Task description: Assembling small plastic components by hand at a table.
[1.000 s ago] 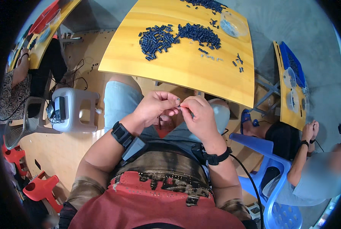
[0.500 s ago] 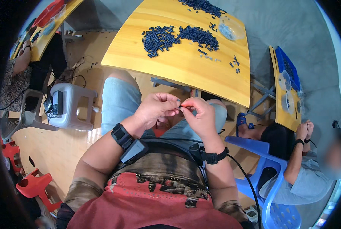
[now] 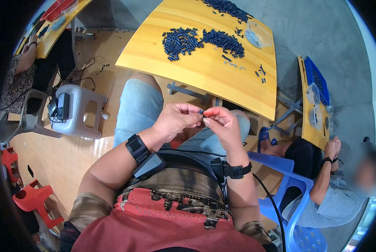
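The yellow table (image 3: 213,80) bears heaped dark parts (image 3: 180,43), while before it the left hand (image 3: 174,121) and right hand (image 3: 225,127) clamp fingertips on one small dark piece (image 3: 203,113).

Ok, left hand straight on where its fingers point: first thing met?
Likely the right hand, just across the small dark part from the left hand; depth is unclear.

3 dark part piles (image 3: 223,43), 3 yellow tables (image 3: 200,75)

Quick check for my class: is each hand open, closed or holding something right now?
Left hand: closed, pinching a small dark part.
Right hand: closed, pinching at the same part.
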`<state>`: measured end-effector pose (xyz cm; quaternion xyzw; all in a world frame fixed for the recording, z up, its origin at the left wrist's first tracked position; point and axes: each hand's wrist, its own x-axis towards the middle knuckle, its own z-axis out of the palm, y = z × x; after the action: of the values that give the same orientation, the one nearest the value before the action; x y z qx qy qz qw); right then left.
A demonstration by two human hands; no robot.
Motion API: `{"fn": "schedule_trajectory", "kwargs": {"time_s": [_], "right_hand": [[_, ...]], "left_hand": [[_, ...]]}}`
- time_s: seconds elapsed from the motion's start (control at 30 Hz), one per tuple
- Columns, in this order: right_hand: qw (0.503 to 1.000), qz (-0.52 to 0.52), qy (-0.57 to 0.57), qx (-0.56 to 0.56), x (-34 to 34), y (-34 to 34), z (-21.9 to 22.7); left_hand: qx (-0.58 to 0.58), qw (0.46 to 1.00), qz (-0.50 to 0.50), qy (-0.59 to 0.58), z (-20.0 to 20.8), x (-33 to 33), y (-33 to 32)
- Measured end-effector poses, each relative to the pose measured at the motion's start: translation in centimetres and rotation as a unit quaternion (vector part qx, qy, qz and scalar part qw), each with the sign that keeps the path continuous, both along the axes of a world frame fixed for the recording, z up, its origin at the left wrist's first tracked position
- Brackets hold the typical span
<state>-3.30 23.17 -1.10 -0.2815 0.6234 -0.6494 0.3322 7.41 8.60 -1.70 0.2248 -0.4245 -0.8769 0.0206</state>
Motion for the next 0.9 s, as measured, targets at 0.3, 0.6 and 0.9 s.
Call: {"fn": "schedule_trajectory", "kwargs": {"time_s": [0.3, 0.6, 0.9], "right_hand": [[0.995, -0.034, -0.056, 0.079, 0.2, -0.1, -0.2], [0.976, -0.018, -0.214, 0.018, -0.5, 0.1, -1.3], [0.993, -0.095, -0.063, 0.028, -0.3, -0.2, 0.7]], "left_hand": [[-0.044, 0.999, 0.012, -0.011, 0.2, 0.1, 0.1], [-0.053, 0.999, -0.002, 0.004, -0.4, 0.1, 0.3], [-0.065, 0.997, -0.033, -0.022, -0.6, 0.4, 0.0]]}}
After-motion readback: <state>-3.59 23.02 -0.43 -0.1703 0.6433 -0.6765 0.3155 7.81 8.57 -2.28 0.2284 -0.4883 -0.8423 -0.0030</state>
